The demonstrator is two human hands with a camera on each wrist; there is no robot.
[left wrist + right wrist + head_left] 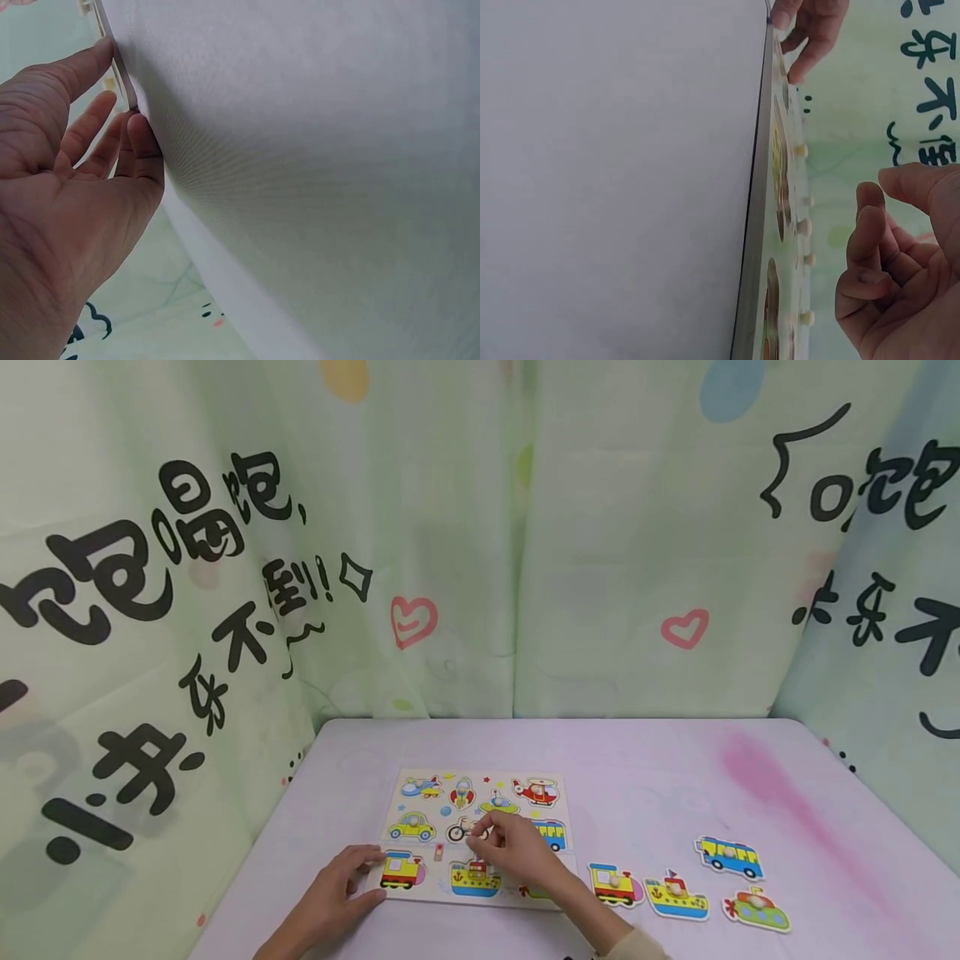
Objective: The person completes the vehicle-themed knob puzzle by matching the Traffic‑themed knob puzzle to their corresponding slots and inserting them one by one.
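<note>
A flat picture puzzle board [420,892] lies on the table. My left hand [335,893] holds its near left corner, the thumb and fingers bent against the edge. Over the middle of the board hovers my right hand [517,852], its fingers curled loosely beside the motorcycle piece [456,829]. In the right wrist view that hand [900,262] stands apart from the knobs [803,226], with nothing between thumb and index finger. Car [412,827], rocket [462,793] and helicopter [536,792] pieces sit in the board. The hand partly covers the printed submarine and bus.
Right of the board lie loose knobbed pieces: a train [615,886], a ship [677,897], a bus [729,857] and a submarine [756,911]. The pale table [637,777] has a pink stain at the right. Printed curtains [600,568] surround it.
</note>
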